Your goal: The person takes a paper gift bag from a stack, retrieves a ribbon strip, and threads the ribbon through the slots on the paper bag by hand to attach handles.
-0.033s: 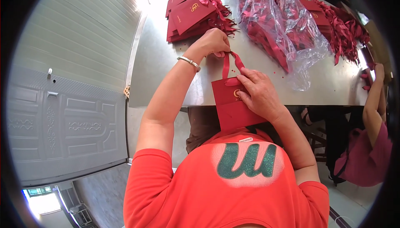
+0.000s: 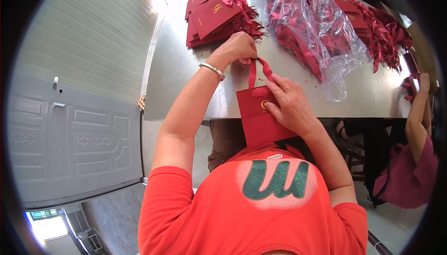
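Observation:
A dark red paper gift bag (image 2: 256, 117) with a gold emblem hangs over the table's near edge, its lower end close to my shirt. Its red ribbon handle (image 2: 252, 74) is drawn up away from me in a loop. My left hand (image 2: 240, 47) pinches the top of that loop; the fingertips are partly hidden. Around the bag's upper right side my right hand (image 2: 291, 103) is closed, thumb on the front near the emblem and fingers by the ribbon's right strand. Just beyond my left hand lies a pile of similar red bags (image 2: 216, 15) with ribbons.
Clear plastic wrap (image 2: 326, 36) holding red ribboned items lies on the metal table (image 2: 186, 85), far right of my hands. Beyond it are more bags with ribbons (image 2: 377, 34). Another person's hand (image 2: 423, 81) works at the right edge. A grey door (image 2: 74, 138) stands left.
My right hand's fingers have shifted very slightly at the bag's upper edge. The other person's hand at the right has moved a little. My left hand stays at the ribbon.

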Demonstrator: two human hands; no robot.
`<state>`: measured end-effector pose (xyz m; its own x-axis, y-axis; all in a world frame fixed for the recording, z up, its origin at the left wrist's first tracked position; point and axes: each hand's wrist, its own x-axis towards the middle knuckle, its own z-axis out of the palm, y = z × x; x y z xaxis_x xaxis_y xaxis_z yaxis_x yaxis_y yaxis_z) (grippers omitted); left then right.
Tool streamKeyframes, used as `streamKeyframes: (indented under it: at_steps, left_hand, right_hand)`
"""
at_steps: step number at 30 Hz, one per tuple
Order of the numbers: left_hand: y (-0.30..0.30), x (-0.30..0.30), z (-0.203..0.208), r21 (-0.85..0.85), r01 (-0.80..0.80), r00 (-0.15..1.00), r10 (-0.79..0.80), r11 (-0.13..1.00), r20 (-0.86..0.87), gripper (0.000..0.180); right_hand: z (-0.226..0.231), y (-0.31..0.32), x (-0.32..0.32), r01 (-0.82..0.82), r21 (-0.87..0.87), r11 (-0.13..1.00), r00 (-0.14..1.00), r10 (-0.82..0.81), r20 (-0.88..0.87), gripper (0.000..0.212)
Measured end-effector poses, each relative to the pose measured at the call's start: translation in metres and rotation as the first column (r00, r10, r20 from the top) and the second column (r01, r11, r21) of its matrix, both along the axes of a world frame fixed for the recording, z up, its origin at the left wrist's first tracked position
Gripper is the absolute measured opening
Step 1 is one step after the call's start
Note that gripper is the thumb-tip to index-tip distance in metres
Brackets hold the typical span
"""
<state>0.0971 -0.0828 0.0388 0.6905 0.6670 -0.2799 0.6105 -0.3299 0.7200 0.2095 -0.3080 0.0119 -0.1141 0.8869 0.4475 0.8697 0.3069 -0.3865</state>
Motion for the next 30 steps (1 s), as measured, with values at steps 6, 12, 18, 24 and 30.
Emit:
streamKeyframes:
  at_steps: [6,12,18,24,30]
  left_hand:
    - [-0.005,0.006,0.007,0.077,-0.001,0.998,0.006,0.997,-0.069,0.007]
    - [-0.006,0.003,0.000,0.080,-0.001,1.000,0.002,0.997,-0.022,0.012]
    - [-0.005,0.001,-0.008,0.115,-0.029,1.000,0.029,0.993,-0.002,0.011]
    - [-0.006,-0.001,-0.010,0.074,-0.053,0.996,0.047,0.996,0.075,0.012]
    - [-0.005,-0.007,-0.012,0.082,-0.073,0.995,0.067,0.994,0.077,0.011]
  right_hand:
    - [0.000,-0.006,0.002,0.112,-0.055,0.992,0.994,-0.111,0.026,0.061]
    - [-0.004,-0.008,0.003,0.079,-0.017,0.997,0.997,-0.079,0.023,0.056]
    - [-0.006,-0.010,0.006,0.066,-0.012,0.998,0.997,-0.066,-0.028,0.054]
    - [-0.010,-0.039,0.014,0.079,-0.002,0.997,0.996,-0.079,-0.029,0.056]
    - [0.001,-0.105,-0.003,0.262,-0.120,0.958,0.886,-0.288,-0.364,0.041]
